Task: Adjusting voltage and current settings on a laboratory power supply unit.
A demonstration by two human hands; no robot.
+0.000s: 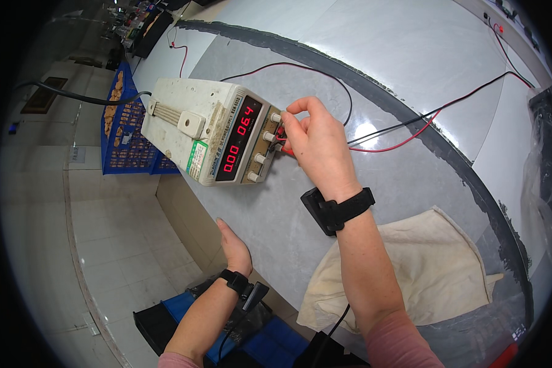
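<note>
A cream bench power supply (193, 113) with a lit red digital display stands on the grey tabletop. My right hand (318, 141) reaches over its front panel, thumb and index finger closed around the topmost small knob (276, 118). The other knobs (260, 158) line the panel below. Red and black leads come from the terminals beside my right fingers, which partly hide them. Down at the table's near-left edge is my left hand (234, 250), thumb stretched out, holding nothing visible; its other fingers are mostly hidden. Each wrist wears a black strap with a small device.
A crumpled cream cloth (411, 270) lies under my right forearm. Red and black cables (398, 134) cross the tabletop. A blue plastic basket (126, 144) with brown pieces stands behind the power supply. Blue and black bins (270, 343) are below the table edge. Clear plastic hangs at the far right.
</note>
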